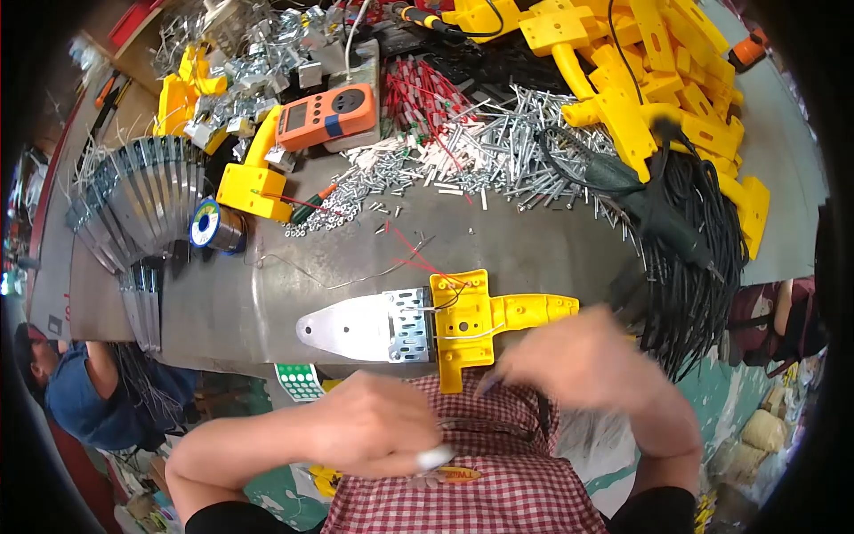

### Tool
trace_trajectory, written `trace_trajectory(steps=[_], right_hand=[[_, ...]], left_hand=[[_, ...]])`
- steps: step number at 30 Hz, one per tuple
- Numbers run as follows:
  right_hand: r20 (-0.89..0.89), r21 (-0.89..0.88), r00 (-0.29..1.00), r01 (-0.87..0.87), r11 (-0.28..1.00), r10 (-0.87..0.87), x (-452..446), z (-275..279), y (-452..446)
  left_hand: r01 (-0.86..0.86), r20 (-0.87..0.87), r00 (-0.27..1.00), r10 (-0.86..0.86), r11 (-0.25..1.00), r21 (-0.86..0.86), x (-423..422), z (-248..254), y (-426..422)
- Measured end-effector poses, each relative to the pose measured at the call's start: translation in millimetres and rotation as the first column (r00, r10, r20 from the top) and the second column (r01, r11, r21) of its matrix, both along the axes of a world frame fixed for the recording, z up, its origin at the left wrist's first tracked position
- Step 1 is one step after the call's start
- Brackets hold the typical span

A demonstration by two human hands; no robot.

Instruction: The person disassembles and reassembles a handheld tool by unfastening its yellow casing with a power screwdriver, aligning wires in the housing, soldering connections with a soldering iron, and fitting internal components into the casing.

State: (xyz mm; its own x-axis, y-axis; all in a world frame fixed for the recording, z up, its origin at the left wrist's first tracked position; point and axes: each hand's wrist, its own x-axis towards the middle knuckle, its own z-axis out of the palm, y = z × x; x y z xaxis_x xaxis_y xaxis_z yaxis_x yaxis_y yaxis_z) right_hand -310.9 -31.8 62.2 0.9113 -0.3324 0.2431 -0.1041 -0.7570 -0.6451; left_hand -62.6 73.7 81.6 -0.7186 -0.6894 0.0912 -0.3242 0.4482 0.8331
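Note:
In front of me on the metal worktop lies an opened yellow plastic handle shell (pixel 464 322), its hollow side up, with red wires and a white wire in it. A silver pointed metal plate (pixel 349 327) with a slotted bracket joins its left side. My left hand (pixel 374 432) is in front of my apron, below the plate, fingers curled; a white covering shows on one digit, and what the fingers hold, if anything, is hidden. My right hand (pixel 583 360) hovers by the shell's handle end, smeared by motion, its fingertips unclear near the shell's lower edge.
Screws (pixel 543 133), red-wired parts (pixel 422 93) and nuts are heaped behind the shell. An orange meter (pixel 326 117), a solder spool (pixel 216 226) and fanned metal plates (pixel 147 200) lie left. Yellow housings (pixel 663 53) and black cables (pixel 689 294) fill the right. Another person (pixel 102 396) sits left.

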Motion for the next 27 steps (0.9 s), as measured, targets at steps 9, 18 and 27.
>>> trace_trajectory(steps=[9, 18, 27], right_hand=[[-0.154, 0.266, 0.898, 0.440, 0.858, -0.413, 63.9, -16.9, -38.2], [-0.121, 0.545, 0.915, 0.385, 0.745, -0.385, 72.3, -47.0, -48.8], [-0.199, 0.332, 0.910, 0.412, 0.849, -0.364, 97.4, -36.5, -27.7]], left_hand=[[-0.234, 0.297, 0.916, 0.270, 0.961, -0.150, -9.2, -15.5, 32.1], [-0.525, 0.186, 0.732, 0.656, 0.716, -0.460, -49.2, -59.4, -1.3], [-0.876, -0.113, 0.480, 0.870, 0.466, -0.126, -12.4, -75.7, 9.1]])
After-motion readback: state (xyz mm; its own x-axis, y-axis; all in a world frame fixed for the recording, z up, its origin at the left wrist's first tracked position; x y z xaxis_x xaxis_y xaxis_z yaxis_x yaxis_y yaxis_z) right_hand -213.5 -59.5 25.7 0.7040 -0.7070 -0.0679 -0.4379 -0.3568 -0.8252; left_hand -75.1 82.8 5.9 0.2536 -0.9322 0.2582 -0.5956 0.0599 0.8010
